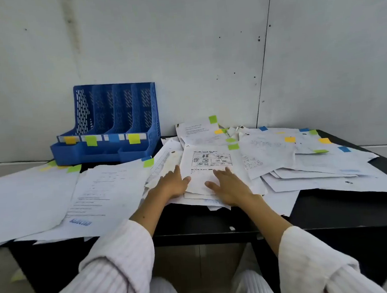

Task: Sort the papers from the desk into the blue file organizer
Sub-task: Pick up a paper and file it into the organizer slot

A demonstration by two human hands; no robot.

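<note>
Presently both hands lie flat, fingers straight, on the middle paper pile: left hand [173, 184] at the left edge of the top illustrated sheet [208, 166], right hand [228, 185] on its lower right part. Sleeves are striped white. Black desk [330, 212] stands against a grey-white wall [180, 44]; loose papers [303, 161] with coloured tabs cover it. Blue file organizer [108, 122] stands upright at 11 o'clock from the hands, well apart, slots holding no papers.

**A plain office desk**

An office workspace: a black surface [343, 213] against a bare grey panel wall [180, 44], strewn with printed papers [212, 165] carrying coloured sticky tabs, beside a blue file organizer [115, 122] with 4 labelled slots.
</note>
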